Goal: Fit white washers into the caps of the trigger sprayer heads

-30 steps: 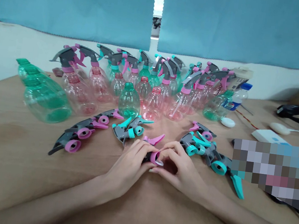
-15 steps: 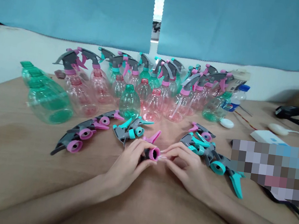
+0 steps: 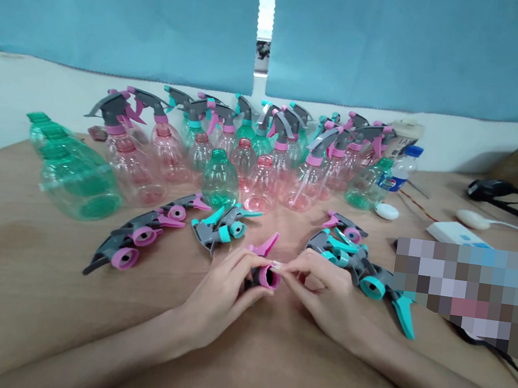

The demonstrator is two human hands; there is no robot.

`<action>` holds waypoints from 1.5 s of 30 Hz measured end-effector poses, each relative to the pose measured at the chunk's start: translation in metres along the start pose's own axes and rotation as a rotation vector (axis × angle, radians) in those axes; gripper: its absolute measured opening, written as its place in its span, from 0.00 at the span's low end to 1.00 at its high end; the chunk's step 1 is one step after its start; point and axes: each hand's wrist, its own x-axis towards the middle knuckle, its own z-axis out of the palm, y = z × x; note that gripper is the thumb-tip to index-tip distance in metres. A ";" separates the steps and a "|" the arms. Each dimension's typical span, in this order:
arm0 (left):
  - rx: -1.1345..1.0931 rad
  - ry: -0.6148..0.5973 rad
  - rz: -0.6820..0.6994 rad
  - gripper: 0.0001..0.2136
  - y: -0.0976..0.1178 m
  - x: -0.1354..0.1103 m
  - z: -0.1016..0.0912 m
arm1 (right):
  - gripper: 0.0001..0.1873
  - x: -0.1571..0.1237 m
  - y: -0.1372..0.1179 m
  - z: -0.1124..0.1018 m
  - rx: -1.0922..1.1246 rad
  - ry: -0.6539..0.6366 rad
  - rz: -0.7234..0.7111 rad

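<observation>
My left hand [image 3: 222, 291] is closed round a spray trigger head [image 3: 264, 277] with a grey body, pink lever and pink collar. The collar's open end faces right. My right hand [image 3: 329, 295] has thumb and forefinger pinched at the collar's upper rim. A small whitish piece [image 3: 277, 265] shows at those fingertips, too small to name surely. Teal spray heads [image 3: 340, 256] lie just beyond my right hand, and another teal pair [image 3: 231, 228] lies beyond my left. Pink-collared spray heads [image 3: 143, 236] lie in a row on the left.
Pink and green spray bottles, such as a green bottle [image 3: 220, 182] without a head, stand across the back. Open green bottles [image 3: 79, 186] stand at left. On the right are a blue-capped bottle [image 3: 404, 168], a white round object [image 3: 386, 211], a white box [image 3: 457, 233] and cables.
My right fingertips have moved up and left, onto the collar's upper rim. The thin pale strip seen between fingers and collar before now shows only as a small whitish bit. The view has shifted slightly.
</observation>
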 end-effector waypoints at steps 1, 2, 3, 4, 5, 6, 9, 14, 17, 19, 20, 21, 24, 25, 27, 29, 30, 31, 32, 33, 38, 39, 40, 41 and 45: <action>0.000 -0.002 -0.001 0.11 0.000 0.000 0.000 | 0.07 0.000 0.001 0.000 -0.006 0.009 0.003; 0.000 -0.007 -0.004 0.11 0.000 0.000 0.000 | 0.06 0.000 0.002 -0.001 -0.005 0.012 0.014; -0.002 -0.011 -0.008 0.11 0.000 0.000 -0.001 | 0.06 -0.001 0.003 -0.001 0.013 0.013 0.034; -0.004 -0.017 -0.014 0.10 0.001 0.000 -0.001 | 0.05 -0.001 0.005 0.000 0.050 0.015 0.065; -0.007 -0.021 -0.021 0.10 0.001 0.000 -0.001 | 0.06 -0.002 0.006 0.000 0.099 0.016 0.109; -0.010 -0.024 -0.026 0.09 0.001 0.000 -0.002 | 0.06 -0.003 0.008 0.001 0.152 0.019 0.158; -0.025 -0.029 -0.033 0.09 0.002 0.001 -0.003 | 0.06 -0.003 0.009 0.003 0.235 0.019 0.254; -0.028 -0.035 -0.025 0.09 0.002 0.001 -0.003 | 0.08 -0.002 0.008 0.005 0.172 -0.060 0.236; -0.020 -0.025 -0.031 0.09 0.001 0.001 -0.002 | 0.07 -0.003 0.010 0.004 0.148 -0.061 0.221; -0.017 -0.024 -0.032 0.09 0.000 0.001 -0.002 | 0.06 -0.003 0.013 0.004 0.161 -0.043 0.210; -0.016 -0.025 -0.033 0.10 0.000 0.001 -0.001 | 0.06 -0.003 0.014 0.004 0.175 -0.034 0.203; -0.016 -0.026 -0.032 0.10 0.000 0.001 -0.001 | 0.07 -0.003 0.015 0.005 0.192 -0.026 0.196; -0.012 -0.027 -0.035 0.09 0.000 0.001 -0.001 | 0.07 -0.004 0.017 0.006 0.234 0.002 0.191; -0.008 -0.028 -0.039 0.09 0.000 0.001 -0.001 | 0.07 -0.004 0.017 0.007 0.236 0.013 0.200; -0.005 -0.032 -0.041 0.09 0.000 0.000 -0.002 | 0.07 -0.005 0.018 0.007 0.218 0.028 0.227; -0.006 -0.033 -0.039 0.09 0.000 0.000 -0.002 | 0.07 -0.006 0.018 0.007 0.205 0.040 0.236; -0.008 -0.031 -0.039 0.09 0.000 0.000 -0.002 | 0.06 -0.006 0.018 0.007 0.209 0.048 0.233; -0.009 -0.030 -0.041 0.09 0.000 0.000 -0.002 | 0.05 -0.007 0.018 0.007 0.222 0.058 0.229; -0.011 -0.027 -0.044 0.09 0.000 0.001 -0.002 | 0.04 -0.007 0.018 0.006 0.235 0.073 0.223; -0.014 -0.024 -0.046 0.09 0.000 0.001 -0.002 | 0.03 -0.007 0.016 0.005 0.240 0.082 0.212; -0.061 0.001 -0.063 0.10 -0.001 0.002 -0.001 | 0.06 -0.008 0.003 0.001 0.073 0.051 -0.037; -0.078 0.006 -0.065 0.11 -0.002 0.002 -0.001 | 0.07 -0.008 0.000 0.002 0.045 0.052 -0.103; -0.097 0.011 -0.067 0.11 -0.003 0.002 -0.001 | 0.08 -0.009 -0.001 0.003 0.026 0.060 -0.170; -0.118 0.016 -0.069 0.12 -0.004 0.002 -0.001 | 0.08 -0.009 -0.002 0.005 0.013 0.063 -0.228; -0.227 0.017 -0.111 0.11 -0.006 0.002 0.000 | 0.11 -0.009 0.000 0.009 -0.042 0.016 -0.349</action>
